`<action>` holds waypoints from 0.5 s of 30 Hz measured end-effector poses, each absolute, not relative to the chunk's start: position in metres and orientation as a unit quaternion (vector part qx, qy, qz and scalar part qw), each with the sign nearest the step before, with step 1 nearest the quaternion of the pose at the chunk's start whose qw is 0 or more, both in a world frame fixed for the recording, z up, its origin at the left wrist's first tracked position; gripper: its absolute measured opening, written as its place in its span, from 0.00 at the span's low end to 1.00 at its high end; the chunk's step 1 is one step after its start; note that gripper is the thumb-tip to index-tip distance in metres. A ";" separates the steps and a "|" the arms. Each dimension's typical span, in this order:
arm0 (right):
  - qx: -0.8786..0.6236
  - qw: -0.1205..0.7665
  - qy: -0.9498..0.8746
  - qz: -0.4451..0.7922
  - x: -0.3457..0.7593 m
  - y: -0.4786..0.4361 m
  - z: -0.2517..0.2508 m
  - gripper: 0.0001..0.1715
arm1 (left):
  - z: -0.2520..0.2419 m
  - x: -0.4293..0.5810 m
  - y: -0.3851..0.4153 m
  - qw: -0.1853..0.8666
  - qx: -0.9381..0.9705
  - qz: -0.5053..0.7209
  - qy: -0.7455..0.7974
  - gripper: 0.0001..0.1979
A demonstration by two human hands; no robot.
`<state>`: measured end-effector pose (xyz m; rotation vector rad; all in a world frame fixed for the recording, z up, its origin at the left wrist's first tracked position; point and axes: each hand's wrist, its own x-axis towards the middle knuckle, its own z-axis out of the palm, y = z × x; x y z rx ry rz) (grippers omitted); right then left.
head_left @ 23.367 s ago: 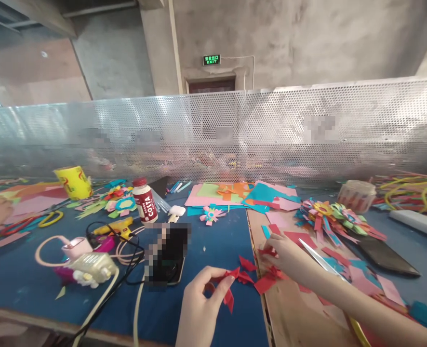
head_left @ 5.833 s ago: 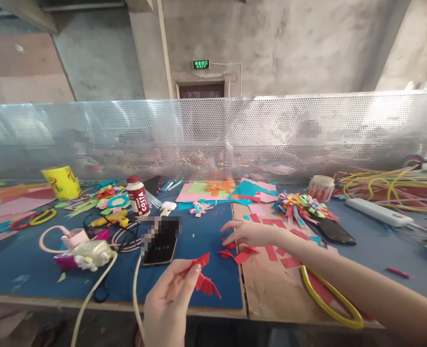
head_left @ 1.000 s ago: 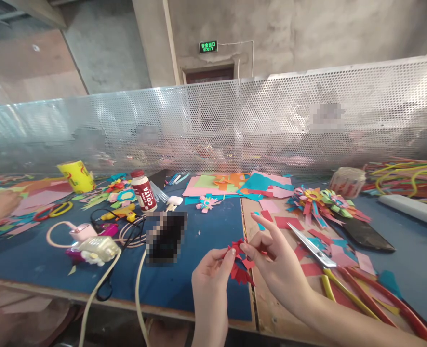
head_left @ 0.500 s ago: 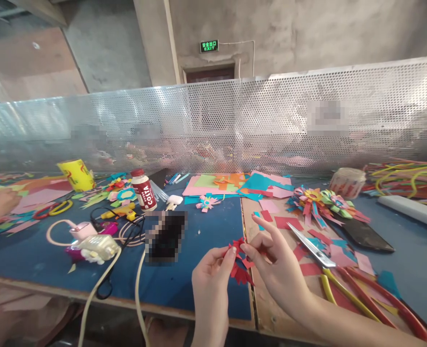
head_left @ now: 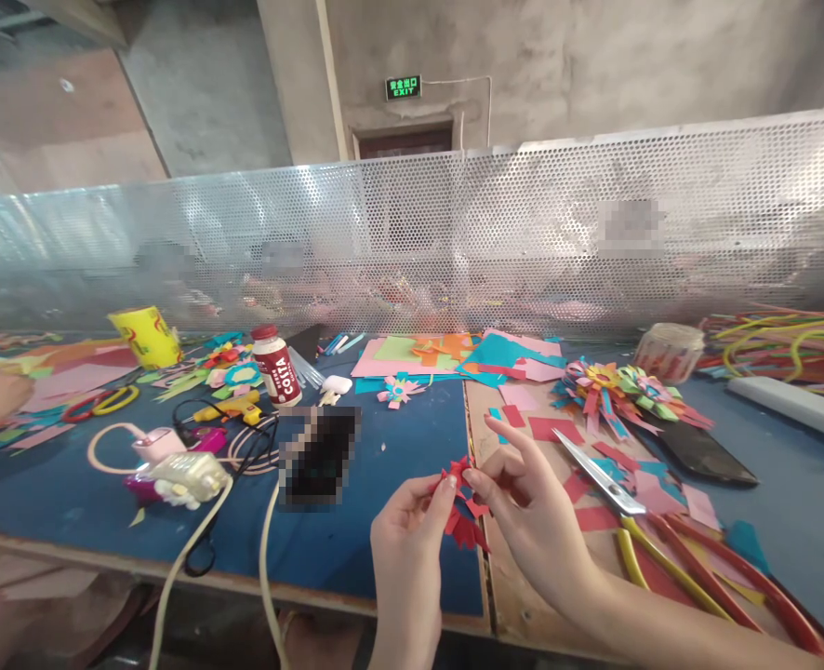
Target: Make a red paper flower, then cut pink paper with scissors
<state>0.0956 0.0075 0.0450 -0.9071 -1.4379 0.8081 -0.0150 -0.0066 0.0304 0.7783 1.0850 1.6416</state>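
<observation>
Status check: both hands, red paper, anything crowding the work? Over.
Left hand and right hand pinching folded red paper. Scissors and loose scraps close beside right forearm.

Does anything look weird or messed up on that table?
Just messy: cut paper scraps lie scattered around the scissors, beside the right hand, pointing every which way. I can't see anything spilled; the bottle stands up with its red cap on.

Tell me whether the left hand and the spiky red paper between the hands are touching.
Touching: the head view shows the left hand pinching the spiky red paper, its thumb tip against the paper.
</observation>
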 end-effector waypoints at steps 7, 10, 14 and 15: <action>-0.400 0.587 -0.613 0.347 0.096 0.008 0.044 0.23 | 0.031 -0.014 -0.006 0.488 0.330 0.669 0.452 0.09; -0.415 0.581 -0.613 0.338 0.096 0.008 0.042 0.23 | 0.027 -0.015 -0.006 0.480 0.354 0.658 0.460 0.10; -0.426 0.577 -0.602 0.351 0.095 0.009 0.041 0.25 | 0.025 -0.014 -0.006 0.469 0.365 0.654 0.468 0.11; -0.428 0.575 -0.599 0.358 0.095 0.010 0.041 0.25 | 0.025 -0.014 -0.006 0.469 0.358 0.657 0.468 0.11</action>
